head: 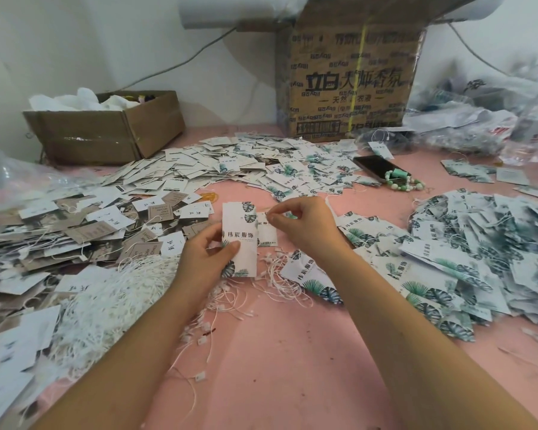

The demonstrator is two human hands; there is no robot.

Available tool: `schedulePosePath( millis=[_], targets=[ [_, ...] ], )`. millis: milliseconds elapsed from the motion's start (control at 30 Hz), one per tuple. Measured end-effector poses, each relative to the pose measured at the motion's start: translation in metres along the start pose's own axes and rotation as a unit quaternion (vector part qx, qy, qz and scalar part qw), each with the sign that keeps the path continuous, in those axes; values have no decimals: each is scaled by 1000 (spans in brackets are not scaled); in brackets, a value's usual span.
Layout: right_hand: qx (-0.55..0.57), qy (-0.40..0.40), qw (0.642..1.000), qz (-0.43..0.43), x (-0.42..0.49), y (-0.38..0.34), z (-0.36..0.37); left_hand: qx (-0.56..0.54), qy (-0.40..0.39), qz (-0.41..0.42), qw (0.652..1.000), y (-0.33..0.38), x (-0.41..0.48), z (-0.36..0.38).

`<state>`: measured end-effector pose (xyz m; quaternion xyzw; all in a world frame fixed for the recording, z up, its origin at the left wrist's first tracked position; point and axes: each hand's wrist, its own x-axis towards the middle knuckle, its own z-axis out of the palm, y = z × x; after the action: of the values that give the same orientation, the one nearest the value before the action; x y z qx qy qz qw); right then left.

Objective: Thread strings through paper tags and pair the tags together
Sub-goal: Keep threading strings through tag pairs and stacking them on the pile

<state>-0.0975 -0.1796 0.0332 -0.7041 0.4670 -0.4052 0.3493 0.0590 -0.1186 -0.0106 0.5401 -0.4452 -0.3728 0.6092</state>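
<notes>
My left hand [207, 256] grips a tall white paper tag [240, 237] with green leaf print, held upright above the pink table. Just to its right, my right hand [305, 226] pinches a thin white string [263, 211] that runs toward the tag's top edge. A smaller white tag [266, 232] shows behind the held one. Loose white strings [280, 277] with small plastic ends lie below my hands. A thick heap of white strings [106, 302] sits to the left.
Leaf-print tags pile up at the right [466, 252] and at the back [261, 169]; grey and white tags cover the left [59, 234]. A phone [378, 169] and green bead bracelet [404, 183] lie back right. Two cardboard boxes [348, 76] [106, 128] stand by the wall.
</notes>
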Motion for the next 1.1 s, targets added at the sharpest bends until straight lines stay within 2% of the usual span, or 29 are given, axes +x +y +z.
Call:
schedulePosePath(
  millis=[133,333,500,800,1100],
  targets=[
    [-38,25,997,-70,-1,0,7,4,-14,27,1000,2,-4,2],
    [-44,34,993,-105,-1,0,12,39,-31,40,998,2,-6,3],
    [-54,41,991,-115,-3,-4,12,57,-30,54,996,2,-7,4],
    [-159,14,980,-115,-8,-19,9,53,-63,132,988,3,-13,6],
    [-144,0,982,-120,-11,-26,11,12,-16,156,988,8,-16,12]
  ],
)
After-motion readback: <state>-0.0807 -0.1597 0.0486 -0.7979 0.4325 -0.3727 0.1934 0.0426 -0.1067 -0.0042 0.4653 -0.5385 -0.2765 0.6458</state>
